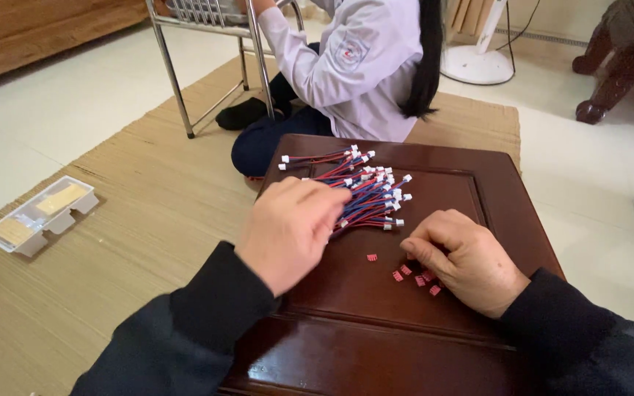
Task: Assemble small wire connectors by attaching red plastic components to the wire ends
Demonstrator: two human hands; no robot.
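Wires lie under left hand, beside right hand.

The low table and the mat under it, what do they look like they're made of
The low table looks like dark reddish-brown wood with a glossy varnish: light reflects off its top and it has a raised panel border. The mat appears to be woven straw or reed, tan and matte, with fine parallel ribs across it; which fibre is unclear.

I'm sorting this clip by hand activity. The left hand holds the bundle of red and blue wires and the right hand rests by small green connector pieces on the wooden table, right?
Not quite: the head view shows the small connector pieces by the right hand are red, not green. The left hand does hold the bundle of red and blue wires on the wooden table.
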